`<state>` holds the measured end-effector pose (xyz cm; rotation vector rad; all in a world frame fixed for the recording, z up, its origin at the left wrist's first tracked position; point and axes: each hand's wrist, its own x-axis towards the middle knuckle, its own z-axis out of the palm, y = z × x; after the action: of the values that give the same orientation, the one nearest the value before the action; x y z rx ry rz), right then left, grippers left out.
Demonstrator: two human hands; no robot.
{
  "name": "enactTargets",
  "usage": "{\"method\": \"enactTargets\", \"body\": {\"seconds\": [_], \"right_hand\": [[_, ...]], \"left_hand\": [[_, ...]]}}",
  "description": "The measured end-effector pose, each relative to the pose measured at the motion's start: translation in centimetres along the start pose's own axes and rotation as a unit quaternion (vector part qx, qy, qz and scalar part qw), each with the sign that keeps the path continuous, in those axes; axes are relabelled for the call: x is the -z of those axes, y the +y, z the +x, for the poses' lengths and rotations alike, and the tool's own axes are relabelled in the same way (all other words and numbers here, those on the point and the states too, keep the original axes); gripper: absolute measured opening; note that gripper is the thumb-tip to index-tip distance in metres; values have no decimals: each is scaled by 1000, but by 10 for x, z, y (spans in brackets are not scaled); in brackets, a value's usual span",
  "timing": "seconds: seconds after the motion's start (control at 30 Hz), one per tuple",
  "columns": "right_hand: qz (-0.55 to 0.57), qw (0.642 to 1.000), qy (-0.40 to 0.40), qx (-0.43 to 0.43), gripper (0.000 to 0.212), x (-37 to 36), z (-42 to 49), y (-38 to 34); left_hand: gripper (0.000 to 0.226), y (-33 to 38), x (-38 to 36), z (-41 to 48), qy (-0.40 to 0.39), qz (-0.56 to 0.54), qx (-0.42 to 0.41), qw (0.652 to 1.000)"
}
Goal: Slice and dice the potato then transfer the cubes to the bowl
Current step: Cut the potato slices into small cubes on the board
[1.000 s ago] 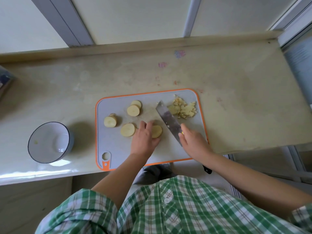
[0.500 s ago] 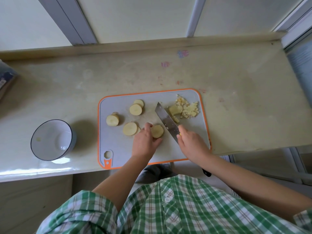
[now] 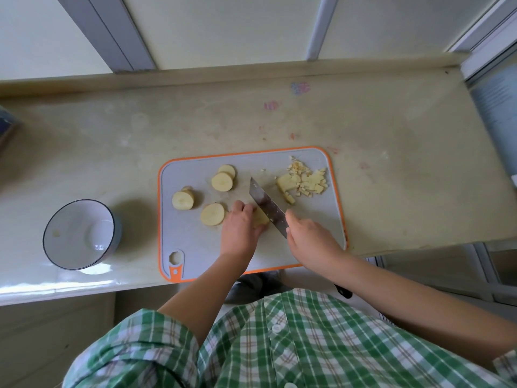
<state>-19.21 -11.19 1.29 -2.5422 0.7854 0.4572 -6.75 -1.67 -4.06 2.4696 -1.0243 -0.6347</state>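
Right now you're dicing: the potato slice [image 3: 260, 217] lies flat near the middle of the cutting board [image 3: 195, 242], cut face up, too round to show a long axis. Your left hand [image 3: 240, 231] pins it, fingers [image 3: 244, 209] curled over it. The knife [image 3: 265, 203], gripped in your right hand [image 3: 310, 239], lies diagonal, tip toward the board's far edge. Next, I judge, cut straight down clear of your knuckles. Cubes [image 3: 306, 182] sit at the board's far right corner; the bowl [image 3: 78, 233] stands well left of it

Pale counter [image 3: 391, 121] carries cutting board [image 3: 193, 236] and bowl [image 3: 70, 228] — perhaps a box [image 3: 7, 127] at left edge.
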Motion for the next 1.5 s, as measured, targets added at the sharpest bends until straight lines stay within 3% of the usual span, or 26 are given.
{"method": "enactTargets", "body": {"seconds": [0.17,0.67,0.9,1.1,1.3,1.5], "right_hand": [[-3,1000,1,-11,37,-11,2,-4],[21,999,47,8,19,-13,3,5],[9,1000,17,24,25,-7,-5,1],[-3,1000,7,-12,25,-14,-4,-9],[-22,999,16,-27,17,-24,-2,-15],[-11,999,34,-18,22,-34,1,-10]], "left_hand": [[44,0,0,2,-2,-6,0,1000],[55,-10,6,-4,-18,11,-51,998],[40,-10,5,-3,-2,-6,-15,1000],[35,-8,3,0,-4,-31,6,1000],[33,-8,1,1,-2,-47,14,999],[35,-9,2,1,-5,-21,4,1000]]}}
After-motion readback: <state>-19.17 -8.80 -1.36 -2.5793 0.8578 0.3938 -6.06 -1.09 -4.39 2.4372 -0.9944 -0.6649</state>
